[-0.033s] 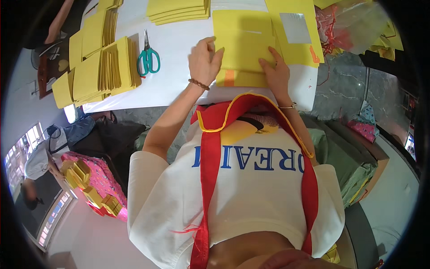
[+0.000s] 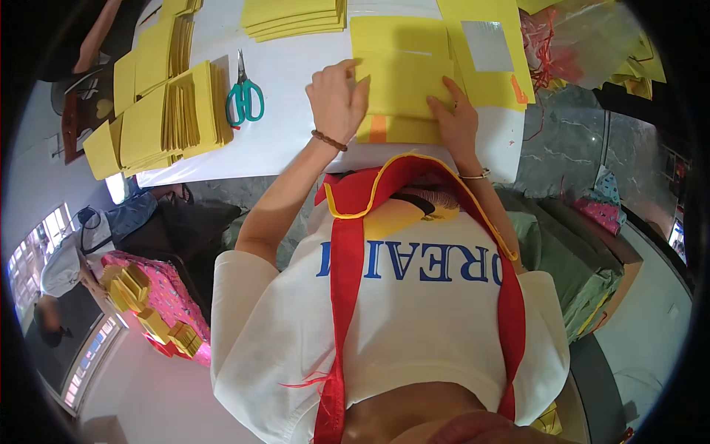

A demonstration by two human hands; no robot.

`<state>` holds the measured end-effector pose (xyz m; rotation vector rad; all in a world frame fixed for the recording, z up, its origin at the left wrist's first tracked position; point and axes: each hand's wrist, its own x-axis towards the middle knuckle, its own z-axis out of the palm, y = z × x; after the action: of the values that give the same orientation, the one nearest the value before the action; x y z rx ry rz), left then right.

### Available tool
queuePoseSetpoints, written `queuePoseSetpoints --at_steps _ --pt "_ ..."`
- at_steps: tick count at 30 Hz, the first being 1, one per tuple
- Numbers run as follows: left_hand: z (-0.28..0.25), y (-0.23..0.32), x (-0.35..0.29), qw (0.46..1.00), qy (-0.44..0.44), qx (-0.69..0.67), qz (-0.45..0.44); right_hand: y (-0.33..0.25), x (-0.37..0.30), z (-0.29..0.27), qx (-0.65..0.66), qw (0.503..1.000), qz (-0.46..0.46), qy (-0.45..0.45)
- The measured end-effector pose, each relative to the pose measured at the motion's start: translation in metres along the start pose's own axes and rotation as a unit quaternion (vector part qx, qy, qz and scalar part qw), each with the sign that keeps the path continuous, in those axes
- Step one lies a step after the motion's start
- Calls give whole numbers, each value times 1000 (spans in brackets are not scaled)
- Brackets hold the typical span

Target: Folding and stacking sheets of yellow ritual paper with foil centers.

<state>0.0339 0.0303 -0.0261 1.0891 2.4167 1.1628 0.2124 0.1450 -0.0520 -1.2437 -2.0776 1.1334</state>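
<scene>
A folded yellow paper sheet [image 2: 403, 81] lies on the white-covered table in front of me, with an orange strip [image 2: 378, 129] near its lower edge. At its left edge is my left hand [image 2: 336, 96], thumb and index finger apart and touching the paper, the other fingers bent. My right hand [image 2: 455, 118] rests on the sheet's right edge, thumb and index finger spread on the paper. A fold or seam crosses the sheet between the hands. Whatever lies beneath the sheet is hidden.
Scissors with green handles [image 2: 245, 100] lie left of my hands. Beyond them stand stacks of folded yellow paper [image 2: 177, 115]; another yellow stack [image 2: 294, 16] is at the far side. At right are yellow sheets with a silvery patch [image 2: 488, 46] and a clear plastic bag [image 2: 584, 37].
My left hand has shifted very slightly to the left at the paper's edge. The right hand and the sheet look the same.
</scene>
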Motion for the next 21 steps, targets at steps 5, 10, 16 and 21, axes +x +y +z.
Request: queuePoseSetpoints --at_steps 5,10,16,21 --pt "16 22 3 933 -51 162 316 0 -1 1 5 1000 -4 4" --pt "37 0 -1 905 -144 244 318 -9 -6 -4 33 999 9 -26" --pt "42 -5 0 900 -134 253 328 5 -39 -9 -341 881 -326 -34" --pt "27 -6 5 905 -175 191 339 17 -46 1 -369 883 -280 -79"
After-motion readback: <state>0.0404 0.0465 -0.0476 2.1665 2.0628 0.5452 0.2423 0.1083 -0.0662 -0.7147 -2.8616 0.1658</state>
